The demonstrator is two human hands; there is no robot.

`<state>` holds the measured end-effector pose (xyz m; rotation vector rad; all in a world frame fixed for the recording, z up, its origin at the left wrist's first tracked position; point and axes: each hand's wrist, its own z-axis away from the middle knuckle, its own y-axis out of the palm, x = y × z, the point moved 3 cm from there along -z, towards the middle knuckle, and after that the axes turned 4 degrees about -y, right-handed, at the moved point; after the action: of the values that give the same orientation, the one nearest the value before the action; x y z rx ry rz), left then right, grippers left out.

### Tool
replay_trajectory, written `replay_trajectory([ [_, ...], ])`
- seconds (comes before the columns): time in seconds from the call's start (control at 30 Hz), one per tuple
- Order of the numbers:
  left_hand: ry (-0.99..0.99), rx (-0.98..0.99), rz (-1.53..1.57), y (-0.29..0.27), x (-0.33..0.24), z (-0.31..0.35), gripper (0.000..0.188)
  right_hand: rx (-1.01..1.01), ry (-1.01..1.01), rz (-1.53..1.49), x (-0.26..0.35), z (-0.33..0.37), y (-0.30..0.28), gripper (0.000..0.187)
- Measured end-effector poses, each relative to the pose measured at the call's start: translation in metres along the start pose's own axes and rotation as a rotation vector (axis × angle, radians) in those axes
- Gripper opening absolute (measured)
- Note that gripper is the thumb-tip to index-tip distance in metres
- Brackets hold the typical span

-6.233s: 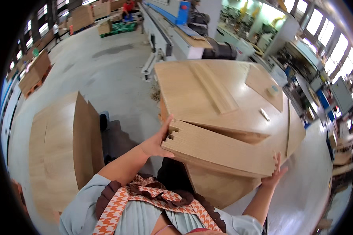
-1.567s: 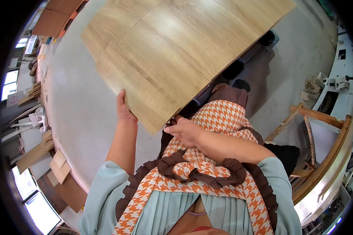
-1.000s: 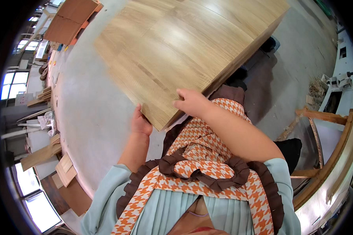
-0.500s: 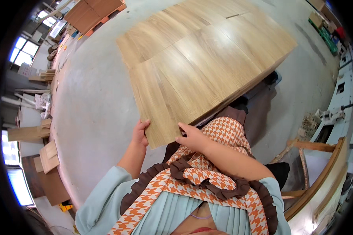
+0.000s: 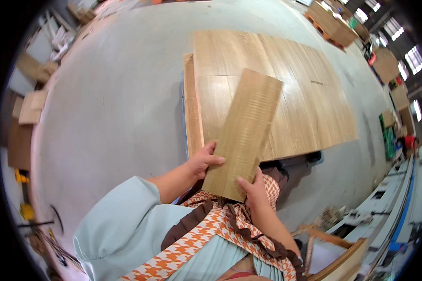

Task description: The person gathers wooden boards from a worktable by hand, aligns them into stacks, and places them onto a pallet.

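A single wood-grain plank [image 5: 246, 131] is tilted up in front of me, its lower end close to my apron. My left hand [image 5: 204, 160] grips its left edge, thumb on the face and fingers behind. On the opposite edge, near the lower corner, my right hand [image 5: 255, 189] is closed with its thumb over the face. Behind the plank lies a broad stack of similar planks [image 5: 309, 117], side by side in rows. A narrow strip of lower boards [image 5: 191, 103] shows along the stack's left side. My hidden fingertips are under the plank.
A wooden chair or frame [image 5: 337, 255] stands at my near right, close to a long metal machine [image 5: 375, 206]. Cardboard pieces [image 5: 32, 107] lean at the left wall. A large carton on an orange pallet [image 5: 330, 23] is at the far right. Grey floor [image 5: 112, 93] surrounds the stack.
The plank at the stack's near left end has been lifted off and tilted up in both hands. Lower boards now show at that end. My view has turned left.
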<state>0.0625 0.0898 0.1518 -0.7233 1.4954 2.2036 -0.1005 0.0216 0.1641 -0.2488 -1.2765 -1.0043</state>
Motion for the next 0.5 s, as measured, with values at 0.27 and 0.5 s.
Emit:
replay_trajectory([
  [0.27,-0.085,0.198,0.110,0.023,-0.012,-0.012,0.068,-0.016,-0.179,0.027,0.032,0.006,0.007,0.067],
  [0.5,0.135,0.014,0.168,-0.026,-0.050,0.012,0.064,0.127,-0.100,0.206,0.038,-0.027,0.038,0.070],
])
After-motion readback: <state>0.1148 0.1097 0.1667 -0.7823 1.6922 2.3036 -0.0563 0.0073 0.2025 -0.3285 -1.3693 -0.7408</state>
